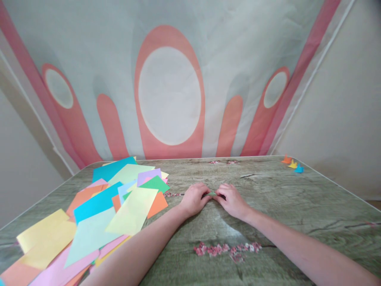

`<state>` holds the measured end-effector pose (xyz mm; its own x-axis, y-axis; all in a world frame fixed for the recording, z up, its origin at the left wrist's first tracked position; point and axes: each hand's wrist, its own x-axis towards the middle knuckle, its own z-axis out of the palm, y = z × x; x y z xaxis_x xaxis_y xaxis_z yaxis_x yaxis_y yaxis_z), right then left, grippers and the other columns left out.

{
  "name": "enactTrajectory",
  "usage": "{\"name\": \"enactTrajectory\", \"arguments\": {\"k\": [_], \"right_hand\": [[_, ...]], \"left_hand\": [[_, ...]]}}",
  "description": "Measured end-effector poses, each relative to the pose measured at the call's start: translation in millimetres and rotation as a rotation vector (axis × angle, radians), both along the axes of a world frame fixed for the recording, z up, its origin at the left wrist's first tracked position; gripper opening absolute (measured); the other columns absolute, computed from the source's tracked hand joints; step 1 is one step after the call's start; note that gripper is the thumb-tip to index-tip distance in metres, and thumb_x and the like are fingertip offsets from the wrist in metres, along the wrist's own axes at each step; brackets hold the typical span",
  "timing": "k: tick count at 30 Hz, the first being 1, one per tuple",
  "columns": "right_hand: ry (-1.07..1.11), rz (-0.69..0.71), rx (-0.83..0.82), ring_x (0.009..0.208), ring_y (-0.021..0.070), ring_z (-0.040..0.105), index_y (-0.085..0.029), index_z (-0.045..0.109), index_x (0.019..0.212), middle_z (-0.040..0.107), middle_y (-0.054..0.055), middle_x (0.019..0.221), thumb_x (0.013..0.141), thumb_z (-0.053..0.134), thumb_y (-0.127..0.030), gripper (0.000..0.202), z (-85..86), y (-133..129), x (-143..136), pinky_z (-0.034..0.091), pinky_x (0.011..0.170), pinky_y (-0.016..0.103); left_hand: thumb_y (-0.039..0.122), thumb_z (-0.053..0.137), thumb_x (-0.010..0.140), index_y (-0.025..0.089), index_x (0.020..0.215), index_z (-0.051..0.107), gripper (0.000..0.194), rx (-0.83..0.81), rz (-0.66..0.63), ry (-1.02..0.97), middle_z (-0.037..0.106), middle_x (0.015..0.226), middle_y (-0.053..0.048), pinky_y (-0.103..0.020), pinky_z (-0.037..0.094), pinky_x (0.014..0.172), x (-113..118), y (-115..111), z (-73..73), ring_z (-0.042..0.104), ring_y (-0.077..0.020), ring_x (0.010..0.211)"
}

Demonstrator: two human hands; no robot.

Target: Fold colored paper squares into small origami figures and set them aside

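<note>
Over the middle of the table, my left hand [195, 198] and my right hand [231, 200] face each other with a narrow gap between them. A small piece of green folded paper [211, 194] spans that gap. Each hand pinches one end of it between thumb and fingers. Most of the paper is hidden by my fingers, so its folded shape is not clear. My left forearm passes beside a spread of coloured paper sheets [131, 210].
The sheets cover the left of the wood-patterned table [285, 222], overlapping in many colours. At the far right corner stand small folded paper figures, one orange [286, 159], one yellow [293, 164] and one blue [299, 169]. A printed backdrop [169, 95] hangs behind the table.
</note>
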<state>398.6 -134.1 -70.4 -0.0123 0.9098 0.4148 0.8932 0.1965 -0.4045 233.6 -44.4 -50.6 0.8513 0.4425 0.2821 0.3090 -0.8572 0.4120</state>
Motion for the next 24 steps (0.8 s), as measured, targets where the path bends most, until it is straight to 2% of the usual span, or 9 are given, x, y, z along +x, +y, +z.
{"name": "enactTrajectory", "arguments": {"k": [8,14,19,24], "right_hand": [[0.041,0.003,0.06,0.077,0.0182,0.051,-0.019,0.059,0.071,0.057,0.003,0.072,0.083,0.055,-0.033,0.019,-0.1,0,-6,0.036,0.07,0.031],[0.142,0.006,0.109,0.077,0.0176,0.052,-0.02,0.059,0.078,0.058,0.003,0.076,0.084,0.052,-0.034,0.017,2.8,-2,-7,0.038,0.072,0.031],[0.18,0.039,0.109,0.073,0.017,0.051,-0.019,0.059,0.07,0.056,0.003,0.072,0.085,0.051,-0.029,0.019,7.9,-1,-5,0.038,0.069,0.03],[0.285,0.027,0.119,0.072,0.0164,0.051,-0.019,0.058,0.069,0.056,0.003,0.07,0.085,0.05,-0.03,0.021,10.9,-1,-3,0.04,0.068,0.029]], "left_hand": [[0.023,0.054,0.077,0.019,0.082,0.06,0.008,-0.014,0.084,-0.005,0.06,0.087,-0.004,-0.026,0.039,0.075,0,-2,3.2,0.053,-0.0184,0.087],[0.027,0.052,0.08,0.019,0.078,0.064,0.014,-0.066,0.076,0.003,0.06,0.078,-0.003,-0.024,0.04,0.072,2,-4,1.7,0.054,-0.0165,0.079],[0.031,0.054,0.08,0.02,0.08,0.066,0.017,-0.112,0.055,-0.05,0.061,0.076,-0.001,-0.023,0.04,0.069,1,1,-3.1,0.055,-0.0144,0.073],[0.031,0.053,0.08,0.018,0.078,0.065,0.018,-0.184,0.102,-0.108,0.063,0.077,-0.001,-0.023,0.041,0.07,2,4,-3.6,0.056,-0.014,0.073]]}}
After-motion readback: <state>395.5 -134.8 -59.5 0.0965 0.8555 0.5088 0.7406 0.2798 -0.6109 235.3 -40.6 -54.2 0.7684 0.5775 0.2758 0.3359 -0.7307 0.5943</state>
